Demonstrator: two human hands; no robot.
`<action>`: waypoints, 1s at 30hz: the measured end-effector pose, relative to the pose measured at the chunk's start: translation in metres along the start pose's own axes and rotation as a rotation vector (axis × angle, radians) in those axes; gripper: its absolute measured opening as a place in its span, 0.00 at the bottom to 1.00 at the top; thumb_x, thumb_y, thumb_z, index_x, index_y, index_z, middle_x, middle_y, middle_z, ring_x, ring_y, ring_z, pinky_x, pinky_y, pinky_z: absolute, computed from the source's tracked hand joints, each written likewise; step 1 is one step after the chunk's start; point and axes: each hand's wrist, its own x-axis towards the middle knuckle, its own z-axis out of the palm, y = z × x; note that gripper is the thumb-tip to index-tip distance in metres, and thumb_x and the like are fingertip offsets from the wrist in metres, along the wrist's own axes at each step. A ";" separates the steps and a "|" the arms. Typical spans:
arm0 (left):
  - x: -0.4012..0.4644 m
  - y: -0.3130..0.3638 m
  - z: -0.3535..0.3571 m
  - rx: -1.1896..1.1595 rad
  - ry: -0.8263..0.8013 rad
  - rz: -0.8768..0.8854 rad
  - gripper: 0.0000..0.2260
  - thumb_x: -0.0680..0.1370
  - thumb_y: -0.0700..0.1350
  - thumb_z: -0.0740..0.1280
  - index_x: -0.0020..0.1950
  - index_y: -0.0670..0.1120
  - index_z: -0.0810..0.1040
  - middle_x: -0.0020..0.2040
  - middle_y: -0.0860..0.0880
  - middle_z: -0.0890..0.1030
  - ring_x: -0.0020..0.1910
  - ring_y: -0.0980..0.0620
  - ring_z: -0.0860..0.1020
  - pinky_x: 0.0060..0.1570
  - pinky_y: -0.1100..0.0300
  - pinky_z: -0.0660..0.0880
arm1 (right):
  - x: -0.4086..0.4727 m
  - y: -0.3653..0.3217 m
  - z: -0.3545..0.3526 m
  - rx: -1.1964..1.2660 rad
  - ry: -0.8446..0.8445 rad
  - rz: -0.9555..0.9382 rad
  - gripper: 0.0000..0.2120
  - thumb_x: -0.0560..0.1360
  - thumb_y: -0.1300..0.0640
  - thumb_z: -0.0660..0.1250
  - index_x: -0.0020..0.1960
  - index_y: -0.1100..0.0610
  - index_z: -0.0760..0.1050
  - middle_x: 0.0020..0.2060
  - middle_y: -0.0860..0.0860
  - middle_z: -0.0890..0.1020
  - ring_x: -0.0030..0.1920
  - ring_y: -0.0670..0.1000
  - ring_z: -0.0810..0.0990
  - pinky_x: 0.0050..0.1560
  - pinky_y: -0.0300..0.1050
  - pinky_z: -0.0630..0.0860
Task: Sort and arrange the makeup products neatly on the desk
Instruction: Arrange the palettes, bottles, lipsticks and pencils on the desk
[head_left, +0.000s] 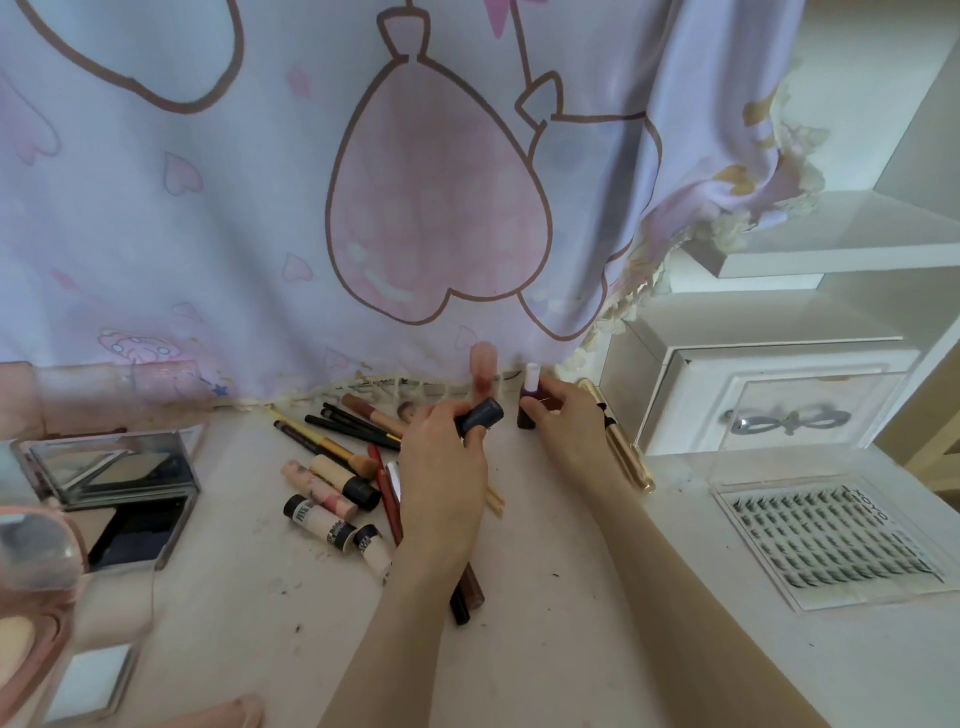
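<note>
- Dark blue, a small tube (480, 415) is being gripped in the curled fingers of the left hand (441, 467), above the table (571, 597) near its back edge.
- A dark purple bottle with a white cap (529, 402) is being pinched upright on the table by the right hand (563, 421), just beside a pink bottle (484, 371).
- Brushes and pencils (343, 423) and cream tubes (332, 499) are being left in a loose heap to the left of the hands.
- A gold tube (623, 447) is lying to the right, a lash tray (826, 540) further out, and open compacts (119, 478) are lying at the far left.
</note>
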 end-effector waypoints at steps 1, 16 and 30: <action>0.004 -0.002 0.002 0.026 -0.005 0.003 0.12 0.76 0.39 0.65 0.59 0.44 0.77 0.50 0.49 0.75 0.45 0.57 0.67 0.45 0.73 0.57 | 0.003 0.002 0.001 0.010 -0.007 0.000 0.07 0.75 0.64 0.63 0.51 0.61 0.78 0.43 0.56 0.80 0.42 0.49 0.74 0.38 0.24 0.67; 0.013 -0.013 0.032 0.472 -0.097 0.046 0.15 0.76 0.58 0.61 0.57 0.51 0.75 0.54 0.52 0.79 0.58 0.49 0.66 0.53 0.54 0.57 | 0.012 0.011 0.005 0.009 -0.066 -0.071 0.16 0.76 0.65 0.63 0.61 0.56 0.76 0.50 0.48 0.81 0.50 0.44 0.77 0.45 0.19 0.66; 0.006 -0.009 0.036 0.445 -0.141 0.110 0.12 0.76 0.56 0.61 0.55 0.51 0.74 0.53 0.52 0.79 0.55 0.49 0.67 0.52 0.55 0.56 | 0.009 0.008 0.004 -0.001 -0.082 -0.030 0.17 0.74 0.65 0.64 0.61 0.54 0.77 0.53 0.49 0.82 0.52 0.44 0.77 0.50 0.27 0.67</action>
